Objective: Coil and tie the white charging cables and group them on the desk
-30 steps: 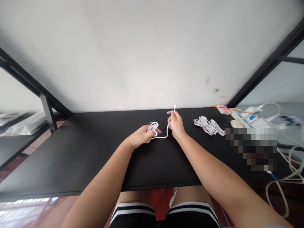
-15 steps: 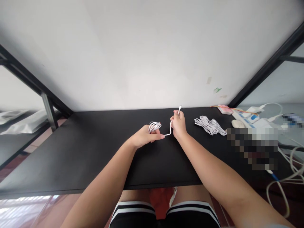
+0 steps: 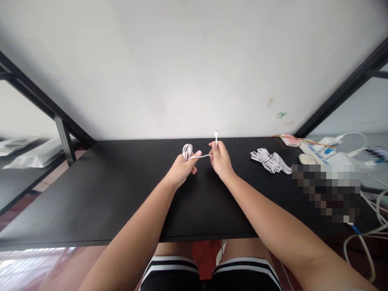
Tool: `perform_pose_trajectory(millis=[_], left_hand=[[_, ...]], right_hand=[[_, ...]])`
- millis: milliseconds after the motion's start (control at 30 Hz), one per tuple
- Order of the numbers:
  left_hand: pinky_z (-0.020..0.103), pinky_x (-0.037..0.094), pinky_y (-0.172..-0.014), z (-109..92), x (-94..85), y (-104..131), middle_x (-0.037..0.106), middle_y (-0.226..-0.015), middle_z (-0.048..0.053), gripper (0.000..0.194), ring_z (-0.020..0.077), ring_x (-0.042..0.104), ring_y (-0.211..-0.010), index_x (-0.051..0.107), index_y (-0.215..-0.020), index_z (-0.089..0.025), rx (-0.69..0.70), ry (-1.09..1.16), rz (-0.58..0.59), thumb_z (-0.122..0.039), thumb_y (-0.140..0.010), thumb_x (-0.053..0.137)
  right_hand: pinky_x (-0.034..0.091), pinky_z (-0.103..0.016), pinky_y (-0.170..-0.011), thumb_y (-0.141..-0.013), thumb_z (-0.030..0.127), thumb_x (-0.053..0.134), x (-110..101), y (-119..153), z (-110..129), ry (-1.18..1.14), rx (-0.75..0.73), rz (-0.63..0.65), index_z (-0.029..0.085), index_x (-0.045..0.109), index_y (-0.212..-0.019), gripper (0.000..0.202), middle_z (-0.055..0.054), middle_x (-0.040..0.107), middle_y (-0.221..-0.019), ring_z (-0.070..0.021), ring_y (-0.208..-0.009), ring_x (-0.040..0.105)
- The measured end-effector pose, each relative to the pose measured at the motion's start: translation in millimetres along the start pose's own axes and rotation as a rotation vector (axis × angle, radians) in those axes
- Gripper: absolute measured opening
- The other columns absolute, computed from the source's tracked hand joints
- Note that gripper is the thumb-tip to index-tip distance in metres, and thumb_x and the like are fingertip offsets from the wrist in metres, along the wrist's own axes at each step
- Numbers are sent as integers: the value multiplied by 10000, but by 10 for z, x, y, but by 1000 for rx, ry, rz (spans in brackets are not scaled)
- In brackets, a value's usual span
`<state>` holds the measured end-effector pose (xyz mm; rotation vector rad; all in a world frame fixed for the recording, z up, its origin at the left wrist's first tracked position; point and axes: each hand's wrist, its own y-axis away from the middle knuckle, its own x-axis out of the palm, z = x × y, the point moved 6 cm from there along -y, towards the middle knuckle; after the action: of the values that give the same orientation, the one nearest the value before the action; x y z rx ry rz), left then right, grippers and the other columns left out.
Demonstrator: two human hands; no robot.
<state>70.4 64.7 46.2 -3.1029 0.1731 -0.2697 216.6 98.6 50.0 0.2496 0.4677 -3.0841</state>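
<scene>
A white charging cable point(image 3: 187, 151) is looped into a small coil, with my left hand point(image 3: 183, 165) closed around it and the thumb pressing on the strand. From there a short stretch of cable runs across to my right hand point(image 3: 221, 161). Those fingers pinch the cable near its end, and the plug point(image 3: 216, 134) sticks up above them. Both hands are over the black tabletop point(image 3: 127, 194), close to its back edge. To the right of my right hand lies a bundle of white cables point(image 3: 269, 160), tied at its middle.
A white mouse point(image 3: 307, 159) and a power strip point(image 3: 318, 152) with plugs sit at the right, near a pink-and-white box point(image 3: 291, 140). Part of that side is pixelated. Loose white cables point(image 3: 371, 238) hang at the right edge. A white wall stands behind the table.
My right hand has moved left and the plug now points more upright. The left hand has turned, so the coil stands up and the strand between the hands is straighter.
</scene>
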Motion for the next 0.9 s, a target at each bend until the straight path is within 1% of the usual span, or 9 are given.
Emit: perform_pose_trajectory(millis=[100,200,300,433,567,667,733,800,900], left_hand=[[239,438,-594,13,-13,-41,502,-692,-19,377,93,515,-635,439,-693,-186,3,178,-10,-361,-756,766],[278,490,-689,35,-18,-41,540,-715,-14,295,118,579,-707,431,-719,-187,-63,262,-19,-202,-726,726],[358,518,-814,21,35,4,598,-802,5,325,170,640,-862,444,-802,-189,-104,315,15,-75,-647,706],[425,489,-964,1,129,59,621,-1066,61,497,229,598,-1147,451,-953,-199,-72,263,43,-8,-604,749],[343,491,-927,80,92,22,641,-978,31,546,170,650,-960,435,-1012,-206,-32,139,-97,-169,-655,847],[276,503,-777,63,9,-29,631,-811,15,329,137,625,-775,525,-907,-178,63,4,-145,-429,-822,720],[254,489,-653,52,-77,-54,614,-731,21,390,131,602,-677,551,-796,-163,66,-16,-174,-538,-856,639],[241,471,-572,31,-199,-66,612,-694,25,424,130,594,-618,568,-787,-159,62,30,-256,-576,-859,605],[222,412,-462,7,-362,-74,538,-573,-12,422,109,528,-485,524,-751,-178,47,50,-378,-580,-849,605]], right_hand=[[361,-268,-574,-1010,464,370,183,163,198,269,-159,157,241,496,-843,306,9,578,-673,-148,-586,549],[325,-280,-564,-1002,411,382,304,226,180,426,-130,235,235,453,-735,328,0,575,-629,-163,-569,540],[378,-282,-599,-996,396,368,231,136,19,380,17,112,227,495,-734,337,-26,631,-686,-180,-636,594],[443,-293,-654,-987,358,356,77,41,-113,312,118,-66,219,579,-903,276,-44,690,-790,-193,-709,643],[442,-286,-646,-1000,376,381,188,161,46,381,4,30,239,585,-965,248,-43,721,-841,-201,-736,668],[399,-286,-597,-1005,352,394,355,298,224,513,-164,152,235,598,-1066,244,-52,704,-780,-207,-657,643],[387,-283,-591,-1002,354,417,437,337,304,528,-268,236,234,617,-1075,244,-43,694,-764,-189,-614,618],[387,-274,-602,-1004,377,431,445,302,337,494,-320,286,238,651,-995,260,-25,687,-755,-163,-603,596],[363,-262,-587,-1005,410,423,302,115,296,492,-296,239,221,656,-808,359,4,604,-629,-135,-565,529]])
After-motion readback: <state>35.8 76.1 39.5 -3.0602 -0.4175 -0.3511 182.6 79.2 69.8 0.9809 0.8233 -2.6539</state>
